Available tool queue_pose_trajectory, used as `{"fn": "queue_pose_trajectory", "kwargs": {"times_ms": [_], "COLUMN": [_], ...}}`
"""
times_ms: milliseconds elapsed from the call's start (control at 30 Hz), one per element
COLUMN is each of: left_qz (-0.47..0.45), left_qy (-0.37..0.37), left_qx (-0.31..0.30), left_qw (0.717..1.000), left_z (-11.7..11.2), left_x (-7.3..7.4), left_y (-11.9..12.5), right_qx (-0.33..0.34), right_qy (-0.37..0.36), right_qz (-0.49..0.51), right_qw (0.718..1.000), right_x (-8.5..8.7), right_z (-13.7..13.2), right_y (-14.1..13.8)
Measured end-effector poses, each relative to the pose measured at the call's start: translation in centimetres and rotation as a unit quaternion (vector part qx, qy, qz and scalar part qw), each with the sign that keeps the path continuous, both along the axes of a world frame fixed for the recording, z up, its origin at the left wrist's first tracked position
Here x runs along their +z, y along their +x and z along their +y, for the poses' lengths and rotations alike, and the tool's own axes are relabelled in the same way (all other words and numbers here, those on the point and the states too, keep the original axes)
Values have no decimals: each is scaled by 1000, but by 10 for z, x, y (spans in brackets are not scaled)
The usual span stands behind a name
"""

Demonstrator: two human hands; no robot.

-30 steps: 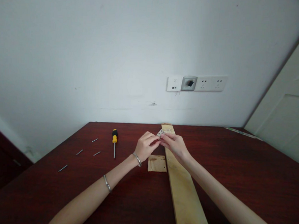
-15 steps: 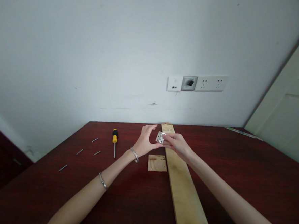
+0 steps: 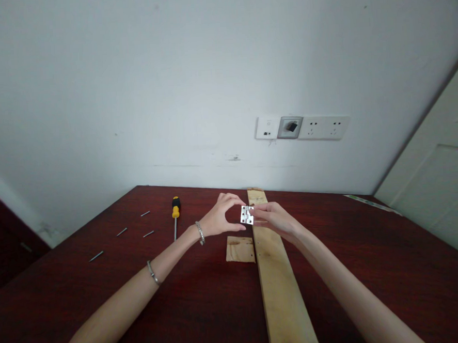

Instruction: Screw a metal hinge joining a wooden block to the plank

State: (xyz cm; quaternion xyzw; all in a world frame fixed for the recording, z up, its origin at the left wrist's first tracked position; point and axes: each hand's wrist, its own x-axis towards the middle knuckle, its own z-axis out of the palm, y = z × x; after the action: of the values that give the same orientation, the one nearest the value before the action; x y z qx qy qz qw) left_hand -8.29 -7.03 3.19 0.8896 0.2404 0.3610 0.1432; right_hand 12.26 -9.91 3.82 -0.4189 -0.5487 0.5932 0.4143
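Observation:
A silver hinge [image 3: 247,215] with screw holes is raised above the table, its leaves spread flat and facing me. My right hand [image 3: 276,219] pinches its right side between thumb and fingers. On the other side, my left hand [image 3: 218,216] has thumb and forefinger parted in a C shape, their tips close to the hinge's upper and lower left corners; whether they touch it I cannot tell. Beneath the hands lie a long wooden board [image 3: 284,287] and, against its left edge, a small square wooden piece [image 3: 239,249].
A yellow and black screwdriver [image 3: 176,208] lies to the left on the dark red table [image 3: 176,319]. Several screws [image 3: 121,232] are scattered further left. A flat patterned strip [image 3: 373,204] lies at the right back edge. Wall sockets [image 3: 323,128] sit above the table.
The hinge has turned from a tilt to nearly upright and squarer to me. My right hand has shifted slightly right, and my left thumb has dropped a little, away from the right fingers.

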Motion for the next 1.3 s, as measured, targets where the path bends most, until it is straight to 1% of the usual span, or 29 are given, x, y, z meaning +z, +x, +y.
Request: {"fn": "queue_pose_trajectory", "kwargs": {"times_ms": [200, 367, 533, 667, 833, 1100, 1167, 1300], "left_qz": [-36, -47, -48, -46, -45, -46, -45, -48], "left_qy": [44, 73, 90, 94, 95, 86, 88, 96], "left_qx": [19, 25, 27, 28, 34, 44, 41, 35], "left_qw": [998, 996, 994, 994, 994, 994, 994, 994], "left_z": [-2, -1, -1, 0, 0, -1, -1, 0], "left_x": [-2, -1, 0, 0, 0, 1, 1, 1], "left_y": [3, 2, 1, 1, 1, 0, 1, 1], "right_qx": [-6, -28, 29, 52, 37, 6, 0, -9], "right_qy": [3, 8, 73, 99, 112, 174, 195, 258], "right_qz": [-6, 1, -53, -84, -86, -93, -109, -146], "right_qw": [1000, 1000, 995, 990, 989, 980, 975, 955], "right_x": [0, 5, 15, 17, 13, 9, 7, 5], "right_z": [1, 2, -1, -4, -4, -5, -4, -2], "right_y": [1, 7, 16, 17, 12, 7, 7, 9]}}
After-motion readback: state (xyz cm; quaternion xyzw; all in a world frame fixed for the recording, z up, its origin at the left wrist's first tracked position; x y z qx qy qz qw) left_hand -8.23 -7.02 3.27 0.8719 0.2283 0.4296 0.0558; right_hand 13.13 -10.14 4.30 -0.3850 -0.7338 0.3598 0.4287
